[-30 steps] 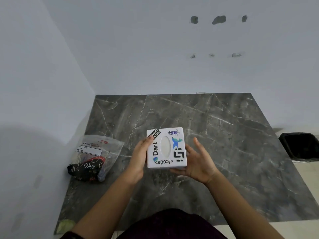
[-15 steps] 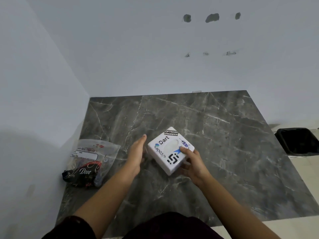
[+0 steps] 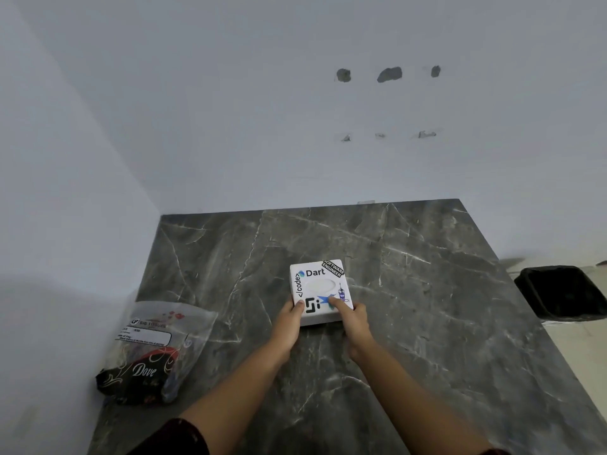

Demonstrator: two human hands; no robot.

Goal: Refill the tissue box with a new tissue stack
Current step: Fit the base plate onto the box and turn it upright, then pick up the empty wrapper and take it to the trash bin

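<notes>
Turned square since before, tissue box (image 3: 320, 291) lies flat on counter (image 3: 427, 323); both hands (image 3: 323, 326) grasp its near edge.

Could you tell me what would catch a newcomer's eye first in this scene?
First, the white tissue box covered in stickers, mid-countertop, gripped at its near edge by the left hand and right hand. Next, the plastic tissue pack lying at the left edge of the dark marble countertop, and the black bin on the floor to the right.
</notes>
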